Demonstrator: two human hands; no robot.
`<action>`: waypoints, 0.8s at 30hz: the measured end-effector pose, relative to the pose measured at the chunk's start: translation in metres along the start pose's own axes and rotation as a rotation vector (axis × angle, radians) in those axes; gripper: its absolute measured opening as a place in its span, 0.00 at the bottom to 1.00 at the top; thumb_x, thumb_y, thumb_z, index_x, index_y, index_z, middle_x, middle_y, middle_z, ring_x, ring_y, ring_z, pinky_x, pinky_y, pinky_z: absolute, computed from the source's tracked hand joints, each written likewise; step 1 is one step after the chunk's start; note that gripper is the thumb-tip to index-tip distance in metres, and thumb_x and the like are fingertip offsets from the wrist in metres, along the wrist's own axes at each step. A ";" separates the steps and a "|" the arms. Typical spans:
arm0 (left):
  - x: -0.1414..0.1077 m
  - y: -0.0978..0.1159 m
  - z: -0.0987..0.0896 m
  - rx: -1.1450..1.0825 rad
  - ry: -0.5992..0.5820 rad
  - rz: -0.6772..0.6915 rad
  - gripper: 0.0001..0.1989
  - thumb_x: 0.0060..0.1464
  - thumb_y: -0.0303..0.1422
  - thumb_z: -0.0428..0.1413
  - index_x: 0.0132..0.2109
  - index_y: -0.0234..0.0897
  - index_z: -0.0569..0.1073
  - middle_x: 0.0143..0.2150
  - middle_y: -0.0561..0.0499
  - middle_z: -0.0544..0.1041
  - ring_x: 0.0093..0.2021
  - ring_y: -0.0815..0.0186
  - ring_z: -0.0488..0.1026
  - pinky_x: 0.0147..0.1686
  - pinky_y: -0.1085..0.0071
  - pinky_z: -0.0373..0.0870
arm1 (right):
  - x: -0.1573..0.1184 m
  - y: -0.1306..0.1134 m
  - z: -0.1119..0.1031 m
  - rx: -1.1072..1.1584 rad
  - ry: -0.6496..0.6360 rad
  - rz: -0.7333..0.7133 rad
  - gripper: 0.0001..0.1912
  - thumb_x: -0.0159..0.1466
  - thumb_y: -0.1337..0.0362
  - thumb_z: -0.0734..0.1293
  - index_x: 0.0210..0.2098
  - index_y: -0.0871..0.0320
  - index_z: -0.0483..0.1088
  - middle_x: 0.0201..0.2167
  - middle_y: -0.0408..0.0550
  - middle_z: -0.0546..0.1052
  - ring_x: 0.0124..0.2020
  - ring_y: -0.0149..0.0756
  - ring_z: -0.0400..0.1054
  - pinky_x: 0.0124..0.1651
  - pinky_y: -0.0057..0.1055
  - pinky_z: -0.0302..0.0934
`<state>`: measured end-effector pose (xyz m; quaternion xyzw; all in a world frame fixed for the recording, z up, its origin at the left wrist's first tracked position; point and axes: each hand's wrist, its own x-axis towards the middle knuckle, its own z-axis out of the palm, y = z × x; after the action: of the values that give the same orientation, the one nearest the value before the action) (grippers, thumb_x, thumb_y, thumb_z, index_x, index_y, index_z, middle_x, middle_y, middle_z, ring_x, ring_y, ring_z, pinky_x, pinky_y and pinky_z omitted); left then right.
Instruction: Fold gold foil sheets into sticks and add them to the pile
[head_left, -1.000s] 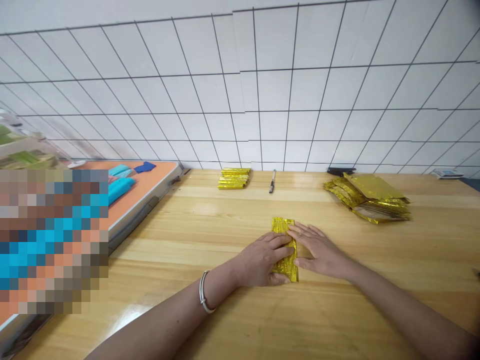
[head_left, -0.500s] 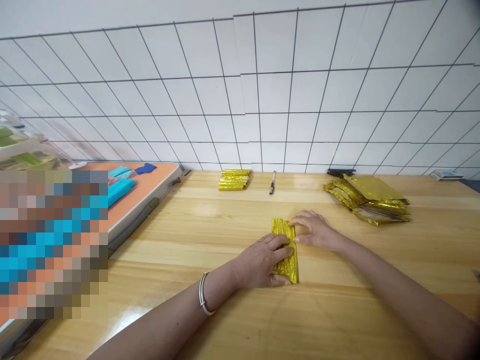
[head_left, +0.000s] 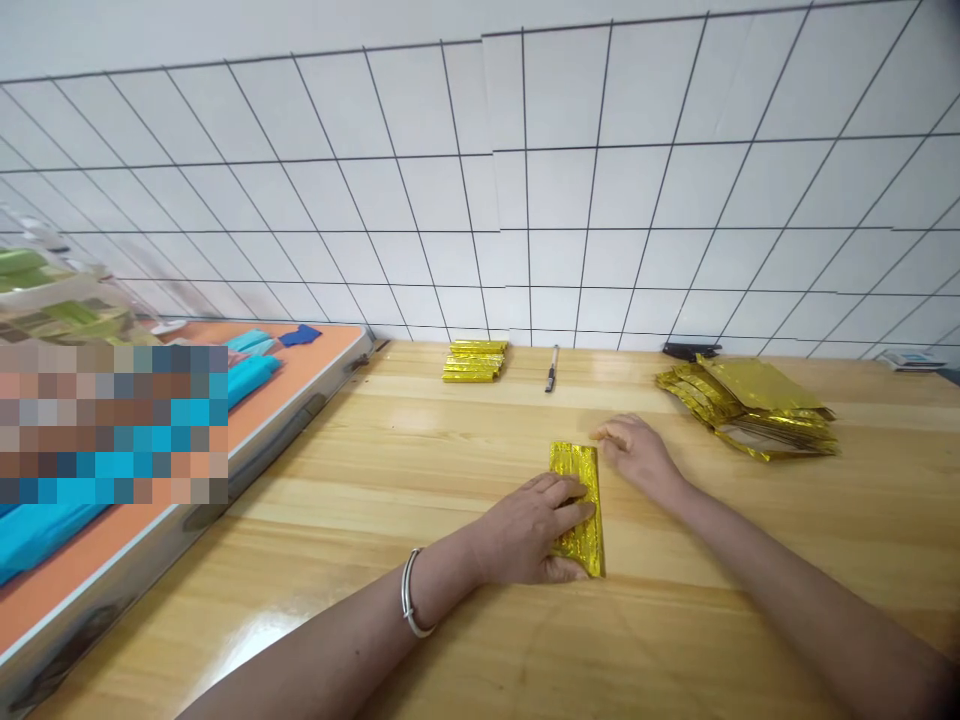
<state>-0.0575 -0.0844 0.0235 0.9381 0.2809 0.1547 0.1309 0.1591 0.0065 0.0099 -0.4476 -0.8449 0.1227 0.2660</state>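
Note:
A pleated strip of shiny gold foil paper (head_left: pixel 576 458) lies lengthwise on the wooden table in front of me. My left hand (head_left: pixel 529 525), with a silver bangle at its wrist, rests on the strip. Its fingers lie spread across the folds and its thumb is at the near edge. Just right of the strip's far corner is my right hand (head_left: pixel 641 460), slightly blurred and apart from the paper. Its fingers are curled together, and I see nothing in them.
A bundle of folded gold foil (head_left: pixel 475 362) and a pen (head_left: pixel 552 370) lie near the wall. Stacked gold sheets (head_left: pixel 765 395) sit at the right beside a black object (head_left: pixel 690 350). On the left, an orange-topped table (head_left: pixel 330 345) holds blue pieces (head_left: pixel 255 375); part is pixelated.
My right hand has come off the strip's right edge, and its fingers have drawn together. My left hand stays on the paper. The whole view has shifted slightly.

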 end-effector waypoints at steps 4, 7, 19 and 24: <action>0.000 -0.001 0.002 -0.006 0.024 0.007 0.31 0.50 0.51 0.53 0.55 0.35 0.64 0.52 0.40 0.65 0.54 0.53 0.60 0.57 0.58 0.55 | -0.018 -0.031 0.001 0.074 -0.193 -0.214 0.19 0.65 0.59 0.55 0.53 0.55 0.65 0.52 0.49 0.70 0.55 0.38 0.60 0.57 0.38 0.54; 0.000 -0.001 0.003 -0.004 0.034 0.013 0.30 0.50 0.50 0.52 0.54 0.36 0.64 0.51 0.40 0.66 0.54 0.54 0.61 0.57 0.57 0.55 | -0.022 -0.039 0.001 0.059 -0.375 -0.286 0.25 0.67 0.54 0.52 0.61 0.56 0.55 0.62 0.49 0.58 0.63 0.40 0.48 0.63 0.43 0.44; -0.029 0.016 -0.009 0.052 -0.154 0.024 0.38 0.56 0.53 0.43 0.64 0.31 0.48 0.65 0.37 0.48 0.66 0.51 0.41 0.62 0.53 0.42 | -0.030 -0.038 0.000 -0.152 -0.489 -0.316 0.31 0.67 0.50 0.49 0.65 0.55 0.40 0.66 0.47 0.42 0.66 0.39 0.34 0.65 0.42 0.34; -0.051 0.030 -0.015 0.009 -0.205 0.003 0.36 0.57 0.52 0.42 0.65 0.35 0.47 0.66 0.39 0.45 0.66 0.53 0.42 0.62 0.53 0.43 | -0.030 -0.036 0.002 -0.177 -0.469 -0.356 0.32 0.67 0.50 0.50 0.65 0.55 0.39 0.66 0.48 0.42 0.66 0.40 0.34 0.65 0.43 0.35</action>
<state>-0.0889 -0.1350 0.0358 0.9500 0.2654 0.0567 0.1546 0.1469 -0.0387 0.0144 -0.2736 -0.9557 0.1002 0.0409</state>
